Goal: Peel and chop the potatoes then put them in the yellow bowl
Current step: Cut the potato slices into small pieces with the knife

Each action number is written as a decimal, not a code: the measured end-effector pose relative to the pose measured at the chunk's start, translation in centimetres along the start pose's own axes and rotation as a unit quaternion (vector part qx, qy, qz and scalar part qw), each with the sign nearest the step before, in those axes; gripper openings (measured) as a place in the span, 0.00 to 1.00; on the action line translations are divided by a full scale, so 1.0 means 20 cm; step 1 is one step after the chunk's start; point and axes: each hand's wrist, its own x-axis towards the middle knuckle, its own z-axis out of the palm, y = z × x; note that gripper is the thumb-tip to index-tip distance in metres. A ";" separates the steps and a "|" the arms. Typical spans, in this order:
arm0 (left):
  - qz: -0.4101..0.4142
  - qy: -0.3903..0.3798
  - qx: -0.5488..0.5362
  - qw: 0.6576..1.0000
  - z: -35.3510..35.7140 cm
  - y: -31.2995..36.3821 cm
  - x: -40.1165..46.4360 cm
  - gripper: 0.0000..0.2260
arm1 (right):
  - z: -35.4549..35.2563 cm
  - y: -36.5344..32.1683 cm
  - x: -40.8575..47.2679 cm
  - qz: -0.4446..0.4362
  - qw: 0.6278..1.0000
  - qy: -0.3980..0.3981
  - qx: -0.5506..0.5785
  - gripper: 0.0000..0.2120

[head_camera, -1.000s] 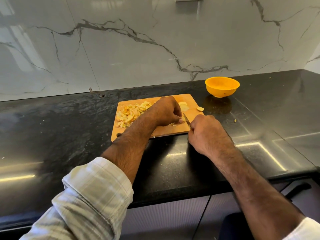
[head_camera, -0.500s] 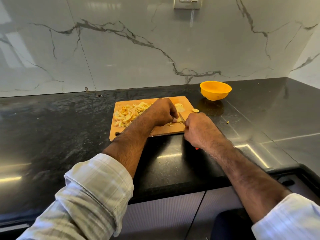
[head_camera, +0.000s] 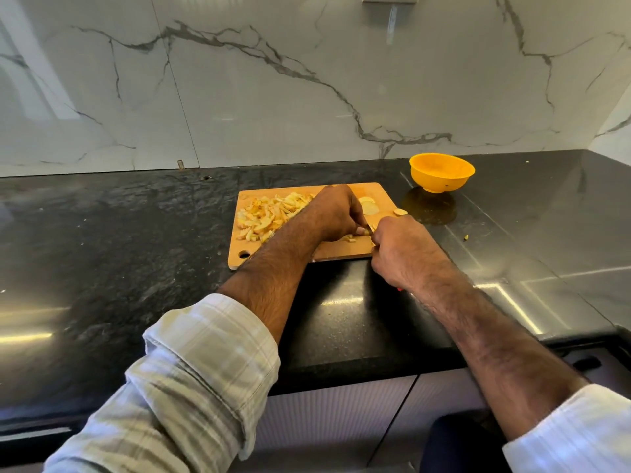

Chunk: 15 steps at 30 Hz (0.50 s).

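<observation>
Left hand (head_camera: 336, 213): curling its fingers down over a potato piece (head_camera: 355, 236) on the cutting board (head_camera: 345, 251), pinning it.
Right hand (head_camera: 401, 252): closing in a fist around a knife (head_camera: 369, 229) at the board's right edge; only a bit of blade is showing.
Chopped potatoes (head_camera: 269, 215): lying heaped on the board's left half.
Potato slices (head_camera: 369, 205): resting at the board's far right.
Yellow bowl (head_camera: 442, 172): sitting beyond the board's right corner, apart from it.
</observation>
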 end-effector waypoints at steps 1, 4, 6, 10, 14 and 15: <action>0.001 0.000 0.002 1.000 0.00 0.00 0.00 0.06 | 0.00 0.00 0.00 -0.004 1.000 0.004 -0.005 0.17; 0.012 0.019 0.007 1.000 0.00 -0.02 -0.02 0.06 | 0.04 0.02 0.00 -0.012 0.999 0.044 0.011 0.11; 0.011 0.026 0.006 1.000 -0.01 -0.04 -0.02 0.05 | 0.05 0.05 -0.01 -0.011 0.997 0.073 0.033 0.08; -0.001 0.020 0.001 1.000 0.00 -0.04 -0.02 0.04 | 0.06 0.04 -0.04 -0.015 0.999 0.043 0.019 0.07; -0.007 0.016 0.003 1.000 -0.01 -0.03 -0.02 0.04 | 0.00 -0.01 -0.01 -0.017 0.999 -0.019 -0.031 0.10; -0.007 0.015 0.004 1.000 -0.01 -0.04 -0.02 0.03 | -0.01 -0.02 0.01 -0.015 0.999 -0.027 -0.038 0.12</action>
